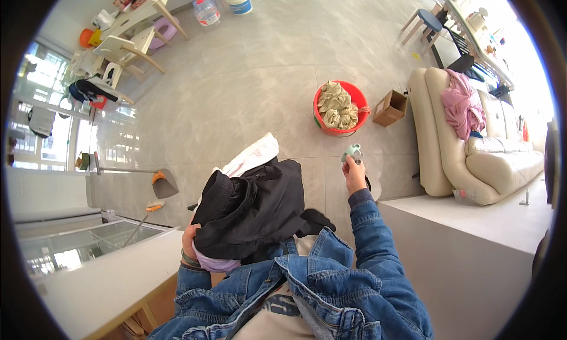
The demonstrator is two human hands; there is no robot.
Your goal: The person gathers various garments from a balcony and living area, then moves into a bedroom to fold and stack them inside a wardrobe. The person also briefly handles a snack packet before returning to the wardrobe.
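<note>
My left hand (189, 242) grips a bundle of clothes against my front. A black garment (261, 207) with a gathered waistband lies on top. White cloth (254, 154) sticks out at the far side of the bundle, and lilac cloth (217, 264) shows below it near my left wrist. A black sock-like piece (318, 220) hangs out at the right. My right hand (354, 174) is stretched forward, its fingers closed on a small mint-green object (351, 150) with a greyish part beside it; what it is cannot be made out.
A red bucket (359, 92) with crumpled khaki cloth (335, 101) stands ahead on the tiled floor. Right of it are an open cardboard box (390, 108) and a cream sofa (434, 131) with pink clothing (463, 103). At left lie a long-handled dustpan (166, 185) and a white counter (110, 273).
</note>
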